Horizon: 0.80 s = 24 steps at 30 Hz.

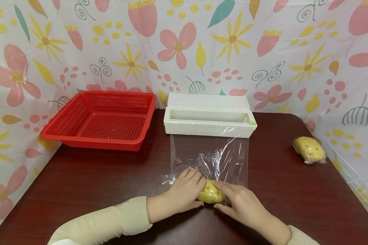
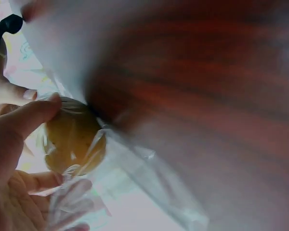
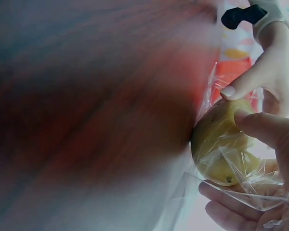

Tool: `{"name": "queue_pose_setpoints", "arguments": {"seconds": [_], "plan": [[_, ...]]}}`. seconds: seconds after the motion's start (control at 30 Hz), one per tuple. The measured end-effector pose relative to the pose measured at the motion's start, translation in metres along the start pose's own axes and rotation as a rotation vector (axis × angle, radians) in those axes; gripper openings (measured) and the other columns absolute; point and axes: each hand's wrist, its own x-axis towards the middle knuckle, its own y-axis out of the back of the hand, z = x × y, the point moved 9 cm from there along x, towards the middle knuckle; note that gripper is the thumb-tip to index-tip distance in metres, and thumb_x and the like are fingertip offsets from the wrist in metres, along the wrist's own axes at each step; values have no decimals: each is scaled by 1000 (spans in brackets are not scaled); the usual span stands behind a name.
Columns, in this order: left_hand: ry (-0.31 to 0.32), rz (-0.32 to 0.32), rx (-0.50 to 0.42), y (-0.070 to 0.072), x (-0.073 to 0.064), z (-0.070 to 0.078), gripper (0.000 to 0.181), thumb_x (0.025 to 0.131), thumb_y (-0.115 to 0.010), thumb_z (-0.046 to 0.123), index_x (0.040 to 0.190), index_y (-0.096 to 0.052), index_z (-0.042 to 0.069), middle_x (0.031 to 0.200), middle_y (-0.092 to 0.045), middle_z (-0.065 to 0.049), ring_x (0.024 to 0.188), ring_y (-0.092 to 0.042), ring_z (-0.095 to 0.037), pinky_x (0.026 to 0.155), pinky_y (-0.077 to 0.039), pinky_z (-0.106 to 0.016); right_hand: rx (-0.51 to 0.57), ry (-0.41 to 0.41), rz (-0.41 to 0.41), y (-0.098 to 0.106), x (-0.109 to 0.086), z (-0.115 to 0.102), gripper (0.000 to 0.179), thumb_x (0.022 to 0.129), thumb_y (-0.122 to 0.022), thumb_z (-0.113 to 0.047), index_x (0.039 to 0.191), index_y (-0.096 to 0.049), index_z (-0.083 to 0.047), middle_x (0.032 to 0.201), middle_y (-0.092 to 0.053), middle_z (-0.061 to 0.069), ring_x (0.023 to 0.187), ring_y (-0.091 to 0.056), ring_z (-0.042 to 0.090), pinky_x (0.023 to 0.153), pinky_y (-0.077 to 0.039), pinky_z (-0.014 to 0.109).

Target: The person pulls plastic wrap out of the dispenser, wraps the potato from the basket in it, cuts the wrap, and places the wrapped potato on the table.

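– Where is the potato (image 1: 210,194) held?
– On the table (image 1: 279,153), clamped by thumb and fingers of the left hand (image 1: 186,190) and right hand (image 1: 241,203), its sides partly screened.
– What is located beyond?
– Clear film (image 1: 237,163) is spread; a wrapped potato (image 1: 309,149) is placed right, a red basket (image 1: 144,131) left, a white box (image 1: 208,130) behind.

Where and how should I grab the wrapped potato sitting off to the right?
Probably around its middle, with your right hand, from above and the left: the wrapped potato is rounded and longer than wide, the patterned curtain stands close on its right, and loose film sticks out at its near edge.
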Motion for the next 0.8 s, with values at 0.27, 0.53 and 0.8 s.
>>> {"name": "queue_pose_setpoints", "arguments": {"seconds": [0.27,0.53,0.8], "plan": [[-19,37,139,5,5,2,66,64,-71,68,107,-63,17,111,-58,1,111,-48,-18,106,-34,-44,57,-68,-146,-7,1,9,63,70,-83,-26,126,-59,-10,108,-69,7,90,-68,19,67,-56,34],[-19,70,74,0,5,-2,59,68,-68,61,103,-61,14,98,-59,2,97,-50,-16,92,-40,-33,89,-86,-192,-9,2,20,58,72,-81,-29,124,-61,-14,85,-64,-6,68,-49,1,55,-44,20],[-9,0,1,-5,9,-9,53,69,-67,60,98,-60,15,94,-58,3,92,-49,-15,91,-37,-37,140,-145,-217,-12,2,28,50,75,-79,-33,117,-64,-11,76,-58,-7,63,-39,-3,53,-40,18]]}}
